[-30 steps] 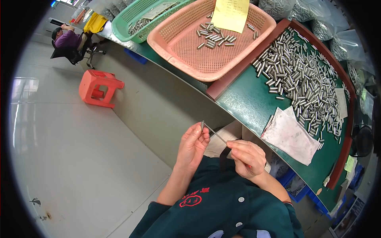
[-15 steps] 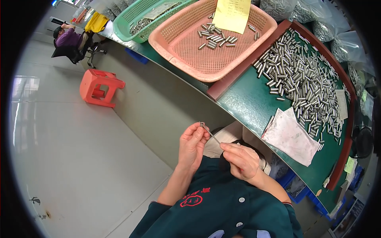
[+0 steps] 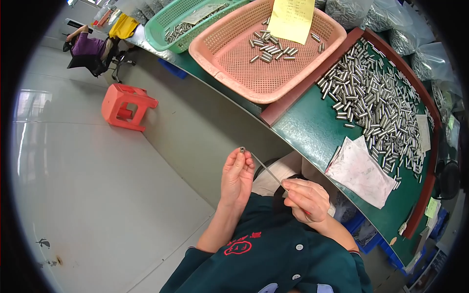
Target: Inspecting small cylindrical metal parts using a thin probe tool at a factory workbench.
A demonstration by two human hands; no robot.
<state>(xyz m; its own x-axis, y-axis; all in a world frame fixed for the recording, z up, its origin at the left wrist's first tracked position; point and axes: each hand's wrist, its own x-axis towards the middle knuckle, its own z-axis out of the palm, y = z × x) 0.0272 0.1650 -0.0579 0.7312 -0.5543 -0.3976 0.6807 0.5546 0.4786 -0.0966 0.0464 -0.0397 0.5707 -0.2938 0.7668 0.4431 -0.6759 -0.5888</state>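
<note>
My left hand (image 3: 236, 178) is closed, pinching a small metal cylinder (image 3: 242, 150) between thumb and fingertips; a dark hole shows in its upward end. My right hand (image 3: 309, 199) is wrapped round a thin metal rod (image 3: 267, 171), with a bit of red showing below the fingers. The rod slants up and left, and its tip lies just right of the cylinder, beside the left fingertips. Both hands are held over my lap, off the table's front edge. Many like cylinders (image 3: 376, 102) lie heaped on the green tabletop (image 3: 305, 124) to the right.
A pink basket (image 3: 229, 80) holding some cylinders and a yellow note (image 3: 292, 19) stands at the table's edge, beside a green basket (image 3: 181, 44). A stained white cloth (image 3: 361, 171) lies near the heap. Left are a red stool (image 3: 128, 105) and a seated person (image 3: 90, 46).
The rod's tip, earlier at the cylinder's end, is now apart from it. My right hand has moved right and slightly down, my left hand slightly left. The view has shifted a little.
</note>
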